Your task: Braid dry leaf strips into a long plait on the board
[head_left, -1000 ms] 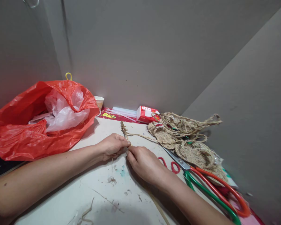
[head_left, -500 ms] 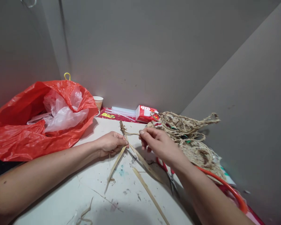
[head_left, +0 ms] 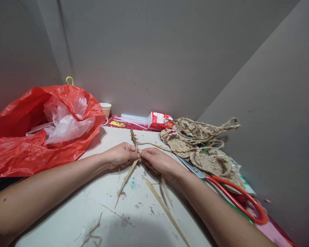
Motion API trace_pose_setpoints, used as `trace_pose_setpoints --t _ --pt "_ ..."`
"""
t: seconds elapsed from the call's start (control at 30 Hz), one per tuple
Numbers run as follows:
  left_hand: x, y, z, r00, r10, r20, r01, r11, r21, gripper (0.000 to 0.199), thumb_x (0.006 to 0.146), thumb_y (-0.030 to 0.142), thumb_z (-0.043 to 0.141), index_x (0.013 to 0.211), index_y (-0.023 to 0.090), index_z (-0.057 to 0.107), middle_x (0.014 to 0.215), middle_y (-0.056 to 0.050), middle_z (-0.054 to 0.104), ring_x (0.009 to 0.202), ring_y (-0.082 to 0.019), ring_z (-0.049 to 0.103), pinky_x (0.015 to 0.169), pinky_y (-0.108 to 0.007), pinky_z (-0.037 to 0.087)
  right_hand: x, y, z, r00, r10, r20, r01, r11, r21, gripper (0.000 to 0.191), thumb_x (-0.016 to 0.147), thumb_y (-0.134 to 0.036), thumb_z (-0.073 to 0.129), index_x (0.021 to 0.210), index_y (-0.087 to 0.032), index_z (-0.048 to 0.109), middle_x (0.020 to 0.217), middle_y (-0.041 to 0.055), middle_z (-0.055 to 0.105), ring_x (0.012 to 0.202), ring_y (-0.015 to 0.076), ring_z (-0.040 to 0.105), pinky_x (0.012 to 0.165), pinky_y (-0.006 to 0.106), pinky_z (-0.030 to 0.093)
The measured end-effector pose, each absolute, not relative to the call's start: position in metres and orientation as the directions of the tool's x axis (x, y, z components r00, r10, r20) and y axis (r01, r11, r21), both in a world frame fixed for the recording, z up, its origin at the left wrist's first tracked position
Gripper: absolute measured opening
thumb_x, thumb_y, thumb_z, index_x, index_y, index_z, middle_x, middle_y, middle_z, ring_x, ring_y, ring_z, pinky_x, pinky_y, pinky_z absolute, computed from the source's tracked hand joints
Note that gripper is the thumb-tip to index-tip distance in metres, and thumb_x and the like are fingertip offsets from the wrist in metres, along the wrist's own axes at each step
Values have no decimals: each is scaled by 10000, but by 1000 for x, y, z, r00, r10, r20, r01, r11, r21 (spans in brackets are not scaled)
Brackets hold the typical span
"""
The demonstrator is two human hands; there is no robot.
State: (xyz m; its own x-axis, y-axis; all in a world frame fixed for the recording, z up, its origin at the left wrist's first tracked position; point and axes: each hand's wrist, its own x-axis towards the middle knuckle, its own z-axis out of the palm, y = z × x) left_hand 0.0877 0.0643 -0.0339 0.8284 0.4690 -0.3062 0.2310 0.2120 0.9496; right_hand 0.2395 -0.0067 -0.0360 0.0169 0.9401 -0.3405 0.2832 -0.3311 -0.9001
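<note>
My left hand (head_left: 125, 153) is closed, its thumb and fingers pinching a length of twisted straw cord (head_left: 134, 138) whose knotted brown end sticks up beyond the fingers. My right hand (head_left: 156, 159) pinches at the same spot, fingertips touching those of the left. From under the left hand a flat pale straw strip (head_left: 126, 181) hangs down to the table, and another strip (head_left: 166, 192) trails below the right hand. A thin cord (head_left: 154, 145) runs off rightward from the knotted part. The fingers hide the exact joint.
Right of my hands lie coiled straw-cord pieces (head_left: 201, 144) and large red-handled scissors (head_left: 237, 195). A red plastic bag (head_left: 69, 147) stands left, beside a paper cup (head_left: 106, 109). A red tissue pack (head_left: 159, 120) lies at the back. A loose straw strip (head_left: 167, 212) rests on the white table (head_left: 113, 219).
My right hand has moved left and down from the thin cord to meet the left hand, taking a straw strip in its fingers. The large scissors show more fully. The view has shifted slightly.
</note>
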Motion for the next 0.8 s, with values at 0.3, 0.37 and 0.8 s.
trace_pose_setpoints --t 0.3,0.37,0.8 --pt "86 67 -24 866 389 -313 262 180 948 202 721 320 588 628 164 498 452 90 285 369 -36 180 367 -198 119 250 -3 -37 -89 922 -376 200 -354 -914 310 842 -378 467 597 -192 422 417 -95 288 317 39 168 292 176 127" --pt "84 73 -21 857 389 -337 306 142 941 181 738 335 558 672 171 521 472 88 291 374 -42 176 372 -200 115 253 -2 -39 -149 924 -351 127 -335 -934 312 843 -385 470 601 -195 416 421 -99 291 319 39 158 287 172 127" --pt "74 22 28 720 564 405 569 -813 121 201 811 200 393 906 184 569 887 -83 617 756 -182 551 634 -275 383 253 -3 -36 -207 900 -383 -8 -393 -920 317 819 -348 474 561 -194 370 409 -101 301 312 26 150 290 158 88"
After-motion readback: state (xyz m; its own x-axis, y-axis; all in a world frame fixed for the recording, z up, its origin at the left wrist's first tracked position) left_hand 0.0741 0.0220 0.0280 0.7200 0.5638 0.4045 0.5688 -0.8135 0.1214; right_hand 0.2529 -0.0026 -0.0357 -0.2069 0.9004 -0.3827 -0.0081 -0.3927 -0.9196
